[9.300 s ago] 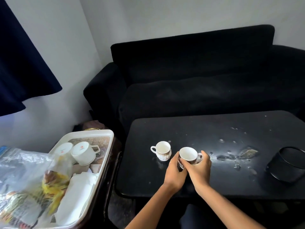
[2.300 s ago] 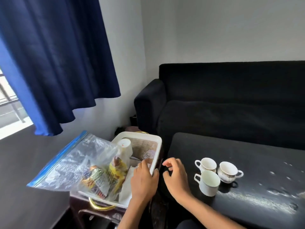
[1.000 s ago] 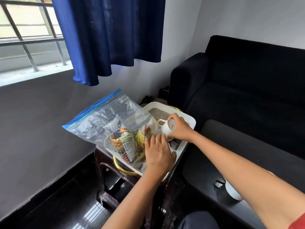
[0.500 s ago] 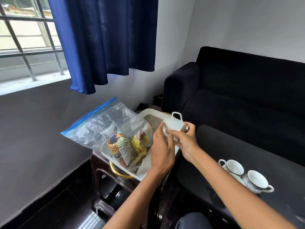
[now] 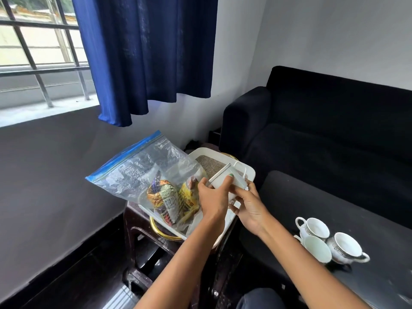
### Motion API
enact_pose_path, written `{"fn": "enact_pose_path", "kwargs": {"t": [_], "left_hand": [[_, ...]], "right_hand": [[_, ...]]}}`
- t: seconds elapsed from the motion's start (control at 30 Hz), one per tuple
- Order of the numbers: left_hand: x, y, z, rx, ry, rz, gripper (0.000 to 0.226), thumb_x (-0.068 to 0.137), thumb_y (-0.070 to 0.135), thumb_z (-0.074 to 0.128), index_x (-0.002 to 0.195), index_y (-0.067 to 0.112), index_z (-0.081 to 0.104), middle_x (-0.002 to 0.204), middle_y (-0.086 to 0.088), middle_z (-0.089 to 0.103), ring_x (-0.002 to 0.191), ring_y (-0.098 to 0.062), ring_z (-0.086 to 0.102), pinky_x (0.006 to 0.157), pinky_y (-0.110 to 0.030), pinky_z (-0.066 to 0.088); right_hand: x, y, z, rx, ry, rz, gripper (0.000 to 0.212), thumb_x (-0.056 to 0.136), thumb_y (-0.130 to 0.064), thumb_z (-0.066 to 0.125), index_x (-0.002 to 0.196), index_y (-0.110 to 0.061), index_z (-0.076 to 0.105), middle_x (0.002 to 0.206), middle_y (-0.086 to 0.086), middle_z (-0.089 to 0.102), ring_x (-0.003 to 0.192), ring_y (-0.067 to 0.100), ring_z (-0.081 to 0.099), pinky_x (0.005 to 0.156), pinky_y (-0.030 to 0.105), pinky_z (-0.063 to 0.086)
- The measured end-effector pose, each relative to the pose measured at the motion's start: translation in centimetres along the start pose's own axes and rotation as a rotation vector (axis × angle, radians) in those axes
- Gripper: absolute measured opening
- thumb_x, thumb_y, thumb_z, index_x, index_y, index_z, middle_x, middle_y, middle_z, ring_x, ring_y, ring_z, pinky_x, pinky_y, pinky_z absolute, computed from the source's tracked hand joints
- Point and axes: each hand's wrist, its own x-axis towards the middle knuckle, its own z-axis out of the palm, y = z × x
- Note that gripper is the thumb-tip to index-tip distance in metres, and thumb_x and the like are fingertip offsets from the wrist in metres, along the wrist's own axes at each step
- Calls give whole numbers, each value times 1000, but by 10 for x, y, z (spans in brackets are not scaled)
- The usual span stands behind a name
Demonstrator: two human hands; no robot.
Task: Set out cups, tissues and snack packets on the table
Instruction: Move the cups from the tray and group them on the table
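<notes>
Both hands meet over the white rectangular plastic tray [image 5: 250,172] at frame centre, holding one plain white ceramic cup [image 5: 225,178] tipped on its side — handle at its 1 o'clock, base toward 7 o'clock. Left hand [image 5: 213,197] has thumb and fingers curled round the cup's lower wall; right hand [image 5: 249,202] cradles it from the 4 o'clock side, fingers bent against it. The cup is clear of the tray floor, above the tray's right edge. At 9 o'clock of the hands, a clear zip-top plastic bag with a blue seal strip [image 5: 142,172] lies partly in the tray, with crinkled yellow and brown foil snack packets [image 5: 169,197] inside. The tray sits on a dark wooden stool with a brass-coloured ring [image 5: 142,237]. At 4 o'clock of the hands, on the black low surface [image 5: 312,197], three white cups cluster close together: a gold-patterned cup at the back [image 5: 313,228], a plain white cup in front [image 5: 316,249], and a gold-patterned cup with its handle at 4 o'clock [image 5: 347,247]. Black fabric sofa [image 5: 334,130] beyond at 1 o'clock; blue curtain [image 5: 147,52] at 11 o'clock.
</notes>
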Motion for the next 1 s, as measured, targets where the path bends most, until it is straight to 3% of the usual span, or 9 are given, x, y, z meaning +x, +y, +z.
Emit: {"fn": "enact_pose_path", "kwargs": {"t": [0.13,0.23,0.33,0.47,0.53,0.67,0.73,0.9,1.0], "left_hand": [[-3,2,-2,117,-40,132,88,62,33,77,139,11,40,123,-10,63,114,-24,61,101,-42,47],[-6,3,-3,266,-35,257,90,54,39,72,136,13,45,124,-9,62,115,-25,59,98,-46,49],[-8,2,-4,390,-34,344,93,52,39,71,138,19,43,128,-3,57,117,-19,56,96,-42,50],[-11,-3,-2,455,-132,455,81,54,32,77,129,21,51,121,4,58,111,-10,55,95,-34,50],[-13,-7,2,485,-196,482,77,58,26,81,128,21,51,121,5,56,112,-9,54,96,-29,49],[-25,-19,13,538,-325,508,75,64,23,81,131,22,47,124,7,54,115,-7,52,97,-23,45],[-34,-25,19,534,-424,499,74,68,18,79,134,21,45,128,7,53,119,-7,51,101,-24,44],[-63,-46,32,551,-601,472,80,73,28,73,143,23,34,140,9,48,129,0,44,109,-28,38],[-79,-64,43,592,-680,430,83,80,25,72,148,21,24,146,10,41,132,5,37,112,-22,32]], "right_hand": [[-3,-4,-7,-138,-29,-51,39,83,-4,61,114,-21,46,85,-7,62,68,8,52,66,25,35],[-3,-7,-13,-221,21,-92,54,81,4,61,123,-23,42,101,-6,59,82,8,55,68,22,39],[-4,-7,-20,-346,61,-207,72,74,5,71,126,-29,35,112,-10,50,96,8,55,67,18,47],[-11,-5,-35,-515,82,-332,79,71,-1,77,132,-30,36,131,-12,43,115,5,47,80,26,57],[-16,-3,-44,-523,106,-389,80,70,1,77,127,-37,36,130,-13,44,116,5,48,72,18,56],[-32,2,-66,-525,238,-439,84,69,4,77,135,-28,37,131,-1,51,118,15,55,94,43,51],[-44,4,-77,-504,322,-476,84,68,8,76,137,-22,38,128,2,54,115,18,57,96,48,49],[-75,6,-102,-519,510,-552,78,72,11,71,137,-17,40,117,-2,55,110,19,58,97,40,49],[-91,10,-124,-512,579,-561,77,73,16,66,138,-16,40,127,2,53,113,15,54,88,17,46]]}}
